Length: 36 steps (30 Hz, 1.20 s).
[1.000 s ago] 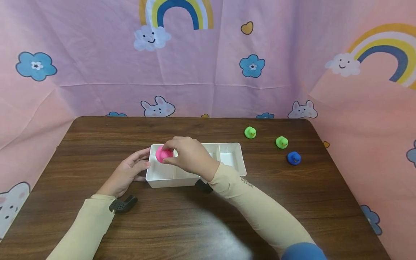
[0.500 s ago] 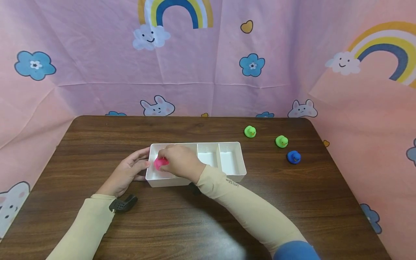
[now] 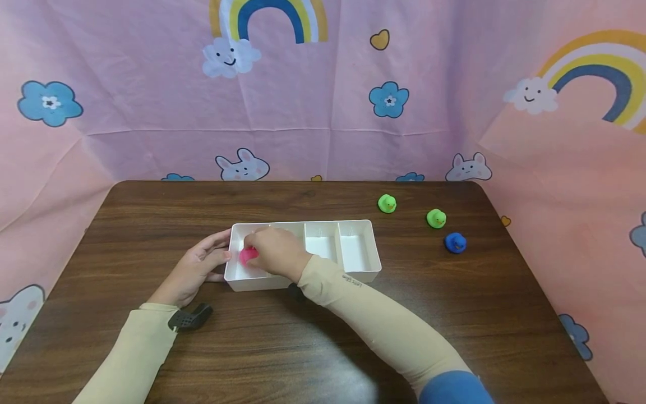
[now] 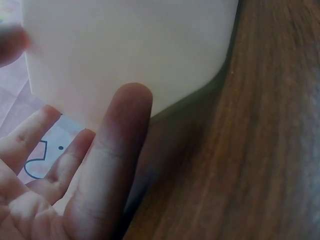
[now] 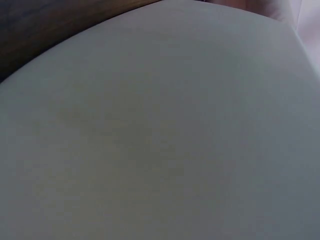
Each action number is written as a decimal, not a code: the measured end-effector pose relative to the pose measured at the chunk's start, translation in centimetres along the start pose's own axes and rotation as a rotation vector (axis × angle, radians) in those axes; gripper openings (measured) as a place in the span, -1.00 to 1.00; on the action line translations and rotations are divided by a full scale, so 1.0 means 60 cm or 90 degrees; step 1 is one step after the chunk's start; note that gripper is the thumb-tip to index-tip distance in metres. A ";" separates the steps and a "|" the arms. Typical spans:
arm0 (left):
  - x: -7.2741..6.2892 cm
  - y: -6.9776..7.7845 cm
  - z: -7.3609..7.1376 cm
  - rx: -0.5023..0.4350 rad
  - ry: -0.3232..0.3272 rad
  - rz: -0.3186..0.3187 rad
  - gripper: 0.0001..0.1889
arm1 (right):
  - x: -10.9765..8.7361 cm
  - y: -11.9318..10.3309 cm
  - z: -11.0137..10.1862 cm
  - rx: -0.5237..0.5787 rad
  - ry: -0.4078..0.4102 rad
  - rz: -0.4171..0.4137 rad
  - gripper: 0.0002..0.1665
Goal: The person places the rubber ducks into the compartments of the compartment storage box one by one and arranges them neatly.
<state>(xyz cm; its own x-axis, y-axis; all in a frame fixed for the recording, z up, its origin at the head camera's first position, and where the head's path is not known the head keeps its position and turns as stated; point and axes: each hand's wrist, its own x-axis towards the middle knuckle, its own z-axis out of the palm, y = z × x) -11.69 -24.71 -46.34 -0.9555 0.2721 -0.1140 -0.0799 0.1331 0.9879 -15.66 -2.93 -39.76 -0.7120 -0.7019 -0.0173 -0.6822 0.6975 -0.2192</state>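
On the pale yellow, close-fitting fabric sleeve (image 3: 381,322) on your right arm, you have one short line of small dark printed lettering (image 3: 351,280). It stands near the cuff, along the sleeve's upper edge, and slants down with the arm. You can make it out as roughly "Let's Slim", though the letters are too small to be certain.

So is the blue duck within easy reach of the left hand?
Probably not: the left hand touches the white tray, which, with the right hand, lies between it and the blue duck.
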 end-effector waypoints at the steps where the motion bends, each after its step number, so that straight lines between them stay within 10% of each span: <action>1: 0.000 0.000 0.000 0.002 0.002 -0.001 -0.35 | 0.001 -0.001 0.000 0.000 -0.001 -0.001 -0.82; 23: -0.002 0.000 -0.001 0.020 0.009 -0.010 -0.36 | -0.008 0.002 -0.035 0.017 -0.022 -0.005 -0.59; 36: -0.001 -0.003 0.001 0.011 0.013 -0.004 -0.35 | -0.163 0.168 -0.137 0.115 0.132 0.036 -0.52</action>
<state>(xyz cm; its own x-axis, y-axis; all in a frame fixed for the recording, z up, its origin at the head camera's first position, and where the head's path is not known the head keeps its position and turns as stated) -11.61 -24.68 -46.53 -0.9604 0.2523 -0.1183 -0.0815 0.1518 0.9850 -16.94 12.15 -33.77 -0.7793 -0.6054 0.1619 -0.6136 0.6844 -0.3938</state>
